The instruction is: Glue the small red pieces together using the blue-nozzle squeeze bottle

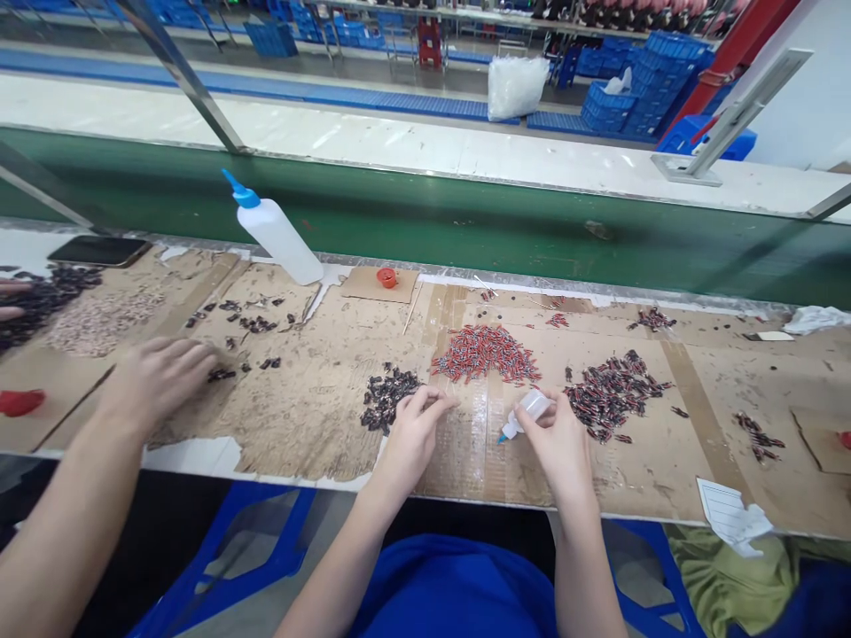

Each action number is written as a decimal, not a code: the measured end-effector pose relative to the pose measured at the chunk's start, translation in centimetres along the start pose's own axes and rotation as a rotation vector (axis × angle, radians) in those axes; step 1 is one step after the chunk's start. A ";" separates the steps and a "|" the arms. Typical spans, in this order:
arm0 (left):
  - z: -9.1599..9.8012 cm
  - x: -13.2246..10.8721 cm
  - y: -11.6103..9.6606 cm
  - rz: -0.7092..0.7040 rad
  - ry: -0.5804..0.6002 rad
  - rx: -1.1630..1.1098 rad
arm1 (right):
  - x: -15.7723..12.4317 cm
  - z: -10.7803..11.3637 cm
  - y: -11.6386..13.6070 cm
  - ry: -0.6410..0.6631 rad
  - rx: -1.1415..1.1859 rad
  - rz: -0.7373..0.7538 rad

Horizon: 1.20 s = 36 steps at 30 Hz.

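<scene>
My right hand point(564, 439) is closed around a small clear squeeze bottle point(534, 406), its blue tip angled down to the left above the cardboard. My left hand point(413, 434) is pinched, thumb against fingers; whatever may be between them is too small to make out. Just left of that hand lies a pile of small black parts point(387, 397). Beyond both hands spreads a heap of small red-and-silver parts point(488, 353). To the right of my right hand sits a pile of dark parts with red in them point(615, 394).
Cardboard point(306, 408) covers the bench. A white bottle with a blue nozzle point(279, 239) stands tilted at the back, left of a small red cup point(386, 277). At left, a co-worker's hand point(156, 381) rests by scattered black parts. A torn paper point(731, 514) overhangs the front edge.
</scene>
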State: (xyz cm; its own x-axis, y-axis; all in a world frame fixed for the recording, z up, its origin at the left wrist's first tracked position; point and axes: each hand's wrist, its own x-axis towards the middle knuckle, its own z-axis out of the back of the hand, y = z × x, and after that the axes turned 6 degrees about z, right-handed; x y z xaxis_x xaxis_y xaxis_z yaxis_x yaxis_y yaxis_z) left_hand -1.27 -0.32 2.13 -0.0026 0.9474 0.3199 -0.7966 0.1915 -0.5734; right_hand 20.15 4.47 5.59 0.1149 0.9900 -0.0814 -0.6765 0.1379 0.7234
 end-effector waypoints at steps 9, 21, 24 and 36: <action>-2.2 -0.7 -1.3 -0.002 0.030 0.092 | -0.5 -0.6 -0.3 -0.048 0.876 -0.160; -2.3 -1.2 0.0 0.115 -0.014 -0.065 | -1.2 -3.1 0.4 -0.073 0.975 -0.172; -2.3 -1.0 -0.1 0.112 -0.004 -0.082 | -1.4 -3.5 0.5 -0.070 0.949 -0.159; 0.6 1.0 0.3 -0.013 0.228 0.122 | -1.4 -4.0 -0.4 -0.192 1.041 -0.170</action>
State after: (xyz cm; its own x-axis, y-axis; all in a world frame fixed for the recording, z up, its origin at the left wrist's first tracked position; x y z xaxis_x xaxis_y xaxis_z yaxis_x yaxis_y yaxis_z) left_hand -1.90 0.48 2.74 0.1334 0.9810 0.1407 -0.8628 0.1849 -0.4706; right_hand 17.32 3.19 2.68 0.3228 0.9267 -0.1922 0.3020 0.0916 0.9489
